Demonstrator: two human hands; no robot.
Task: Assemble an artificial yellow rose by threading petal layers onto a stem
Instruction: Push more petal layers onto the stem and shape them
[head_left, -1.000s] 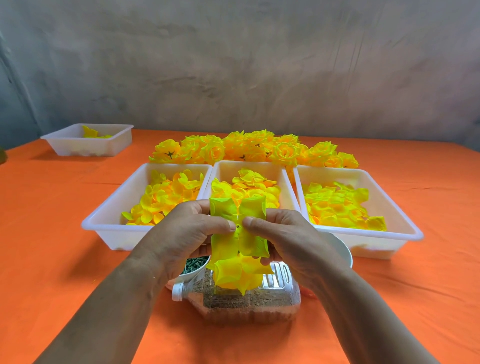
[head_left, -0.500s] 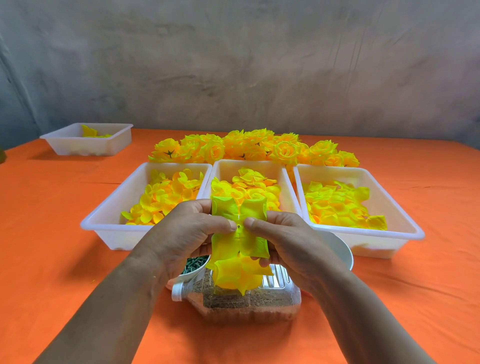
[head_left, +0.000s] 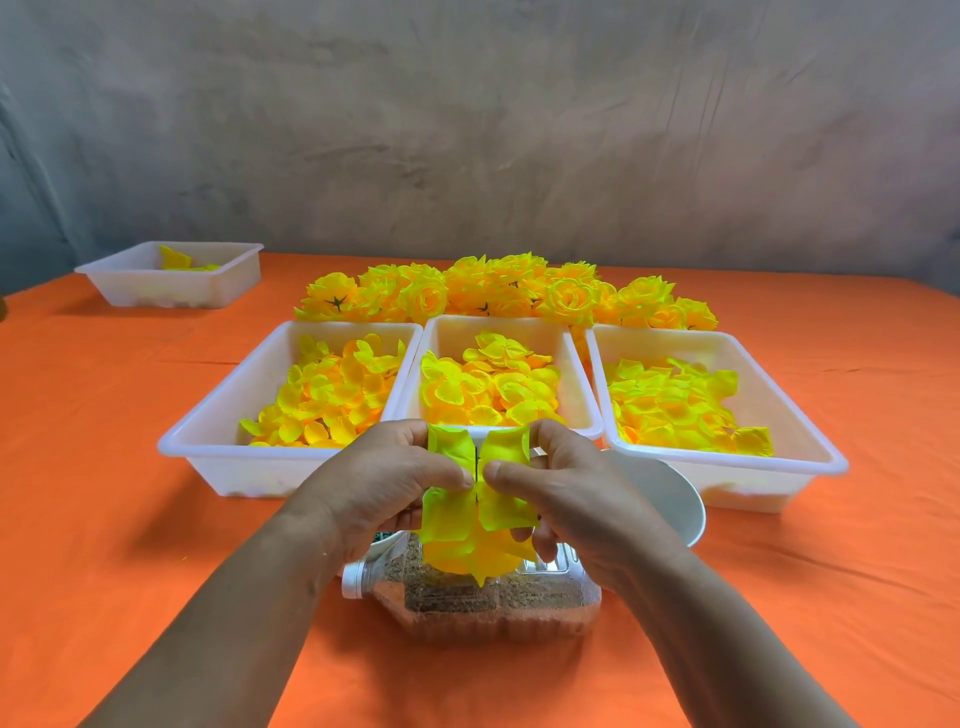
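**Both grips are pinching one petal layer (head_left: 480, 486)**, holding it in the air just above the bottle (head_left: 493, 605) that is lying on the bench (head_left: 104, 467), in front of the middle tray (head_left: 498, 325).

- **Left grip (head_left: 379, 483):** thumb and curled fingers are clamping the layer's left half.
- **Right grip (head_left: 571, 488):** thumb and curled fingers are clamping the right half. The two thumb tips are nearly meeting at the layer's centre.

**Change.** The two upper lobes were lying edge to edge in both earlier frames and are now parting. A thin dark line (head_left: 476, 460) is showing in the gap. I am reading it as the stem, though it is too fine to be certain. Both grips are also sitting slightly lower, nearer the bottle.

**Meaning.** I am judging that the layer is travelling down the stem toward the yellow cluster (head_left: 478, 558) hanging beneath it. Threading of this layer is under way, and the layer is not yet seated.

**Unchanged.** The left tray (head_left: 208, 436) and right tray (head_left: 727, 460) of loose petals, the finished roses (head_left: 519, 291) behind them and the white bowl (head_left: 670, 499) are staying where they were.
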